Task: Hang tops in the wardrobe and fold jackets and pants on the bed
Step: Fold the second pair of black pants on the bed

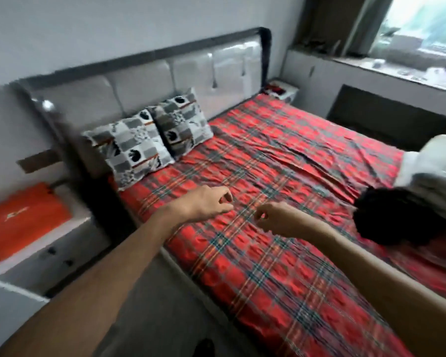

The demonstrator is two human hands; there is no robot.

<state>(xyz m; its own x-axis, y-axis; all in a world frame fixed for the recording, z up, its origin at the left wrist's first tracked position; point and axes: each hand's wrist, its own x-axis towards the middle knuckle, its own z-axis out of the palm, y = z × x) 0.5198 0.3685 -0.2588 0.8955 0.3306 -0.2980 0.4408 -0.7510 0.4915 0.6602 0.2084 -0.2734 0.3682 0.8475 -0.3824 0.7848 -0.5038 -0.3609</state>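
The bed point(281, 161) is covered with a red plaid sheet. A pile of clothes lies at its right side: a dark garment point(394, 217) in front, and pale grey and white garments point(433, 173) behind it. My left hand point(211, 202) hovers over the near side of the bed with loosely curled fingers and holds nothing. My right hand point(273, 219) hangs beside it, also loosely curled and empty, a short way left of the dark garment. No wardrobe is in view.
Two grey patterned pillows point(150, 143) lean on the padded headboard point(144, 81). A white nightstand point(44, 243) with an orange bag point(21, 217) stands at the left. A window ledge point(397, 70) and a small bedside table point(283, 91) are at the far right.
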